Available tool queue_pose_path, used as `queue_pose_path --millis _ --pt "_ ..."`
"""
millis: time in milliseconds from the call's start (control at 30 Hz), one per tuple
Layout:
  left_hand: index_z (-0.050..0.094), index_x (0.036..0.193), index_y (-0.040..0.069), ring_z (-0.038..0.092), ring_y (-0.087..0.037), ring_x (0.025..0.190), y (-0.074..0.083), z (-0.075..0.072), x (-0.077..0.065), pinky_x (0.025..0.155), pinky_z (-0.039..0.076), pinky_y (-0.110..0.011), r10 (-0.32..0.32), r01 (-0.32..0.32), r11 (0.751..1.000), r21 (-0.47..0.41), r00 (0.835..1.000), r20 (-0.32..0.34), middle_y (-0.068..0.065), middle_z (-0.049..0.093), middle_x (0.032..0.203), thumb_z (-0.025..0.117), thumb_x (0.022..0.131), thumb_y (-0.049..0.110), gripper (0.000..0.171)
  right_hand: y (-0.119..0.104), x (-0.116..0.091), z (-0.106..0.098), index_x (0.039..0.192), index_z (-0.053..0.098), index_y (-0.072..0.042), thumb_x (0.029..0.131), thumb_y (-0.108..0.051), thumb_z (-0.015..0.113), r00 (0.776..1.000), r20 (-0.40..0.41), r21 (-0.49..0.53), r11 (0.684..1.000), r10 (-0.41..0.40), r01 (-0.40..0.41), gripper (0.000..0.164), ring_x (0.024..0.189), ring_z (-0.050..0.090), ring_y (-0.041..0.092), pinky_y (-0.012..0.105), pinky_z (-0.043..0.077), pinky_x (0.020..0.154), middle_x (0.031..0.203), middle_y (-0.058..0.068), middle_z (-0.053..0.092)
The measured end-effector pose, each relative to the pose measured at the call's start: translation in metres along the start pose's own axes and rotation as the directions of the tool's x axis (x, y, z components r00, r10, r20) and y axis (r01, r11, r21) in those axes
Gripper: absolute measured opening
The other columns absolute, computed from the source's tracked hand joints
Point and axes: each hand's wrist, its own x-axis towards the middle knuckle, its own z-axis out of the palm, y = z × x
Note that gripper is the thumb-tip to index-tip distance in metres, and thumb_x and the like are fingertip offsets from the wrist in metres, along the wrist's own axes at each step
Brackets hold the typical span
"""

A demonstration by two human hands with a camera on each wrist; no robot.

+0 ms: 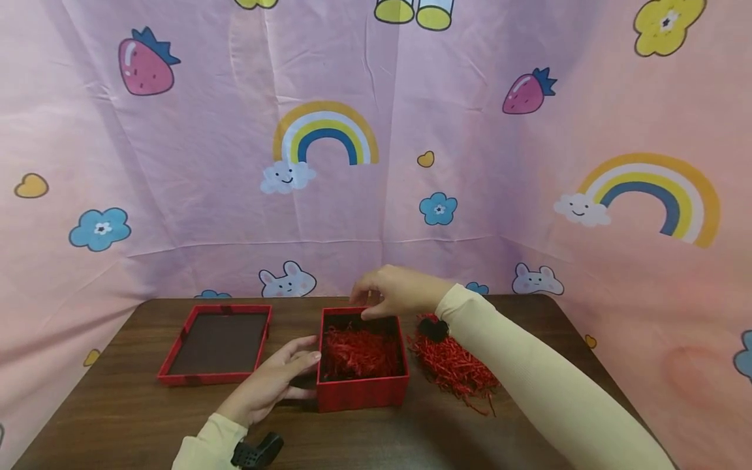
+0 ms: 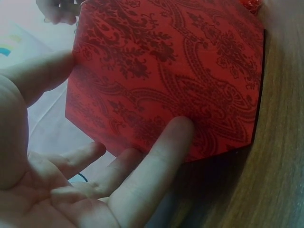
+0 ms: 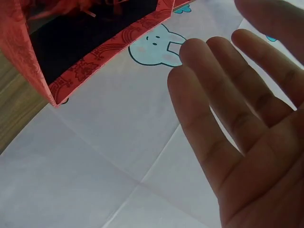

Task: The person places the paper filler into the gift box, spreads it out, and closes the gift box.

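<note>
The left hand (image 1: 271, 380) has its fingers spread and nearly straight, thumb apart. The right hand (image 1: 401, 290) is farther forward, fingers slightly bent; the right arm (image 1: 531, 378) slants inward from the right.

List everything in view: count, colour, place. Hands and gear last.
open box: 1, red patterned outside, dark inside, mid-table
shredded filler: 1 heap, red, inside the box
loose filler pile: 1, red, on the table right of the box
shallow tray, maybe the lid: 1, red rim, dark inside, on the table left of the box
table: 1, brown wood-grain, under everything
printed cloth: panel count unclear, pink and lilac with cartoon prints, behind and beside the table
wrist devices: 2, black, one per wrist
sleeves: 2, cream, one per arm
left hand: 1, bare, at the box's left side
right hand: 1, bare, near the box's far edge, holding nothing
</note>
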Motion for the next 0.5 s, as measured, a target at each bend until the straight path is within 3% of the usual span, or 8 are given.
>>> queue_pose_path --millis 267,500 --pt "0.023 0.161 0.009 0.038 -0.045 0.145 0.0 0.001 0.002 0.092 0.059 -0.053 -0.003 0.003 1.0 0.002 1.0 -0.008 -0.027 0.036 0.155 0.059 0.106 0.037 0.072 0.006 -0.006 -0.001 0.119 0.074 -0.015 0.096 -0.02 0.076 1.0 -0.011 -0.011 1.0 -0.001 0.001 0.023 0.099 0.068 0.006 0.027 0.058 0.091 0.111 -0.005 0.074" --pt "0.022 0.162 0.009 0.032 -0.047 0.148 -0.001 0.0 0.001 0.093 0.059 -0.053 0.0 0.0 1.0 -0.002 1.0 -0.004 -0.028 0.033 0.156 0.059 0.106 0.037 0.073 0.018 -0.023 -0.008 0.123 0.073 -0.017 0.098 -0.019 0.074 0.999 -0.047 0.027 0.999 0.028 -0.026 0.026 0.097 0.067 0.008 0.03 0.058 0.088 0.111 -0.007 0.072"
